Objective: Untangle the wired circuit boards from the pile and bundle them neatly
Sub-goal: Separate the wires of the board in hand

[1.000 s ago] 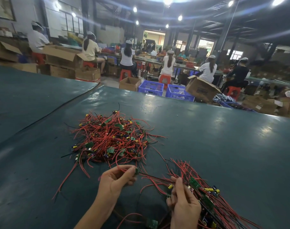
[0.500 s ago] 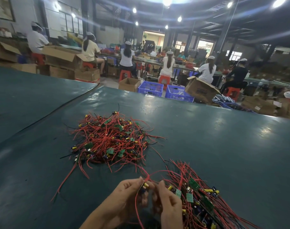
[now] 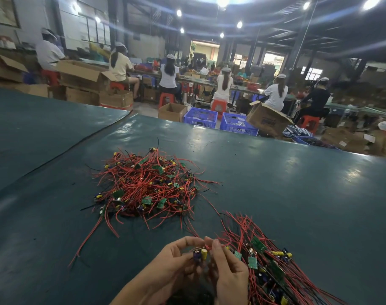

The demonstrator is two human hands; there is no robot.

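glossy smooth green table cover (image 3: 275, 194); red plastic-coated wires (image 3: 148, 183); cardboard boxes (image 3: 172, 111).

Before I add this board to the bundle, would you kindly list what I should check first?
1. Board pinched between left hand and right hand: ok.
2. Board fully untangled from the pile: cannot tell.
3. Bundle lying right beside the right hand: ok.
4. Bundle's wires roughly parallel: ok.
5. Bare table beyond the bundle: ok.
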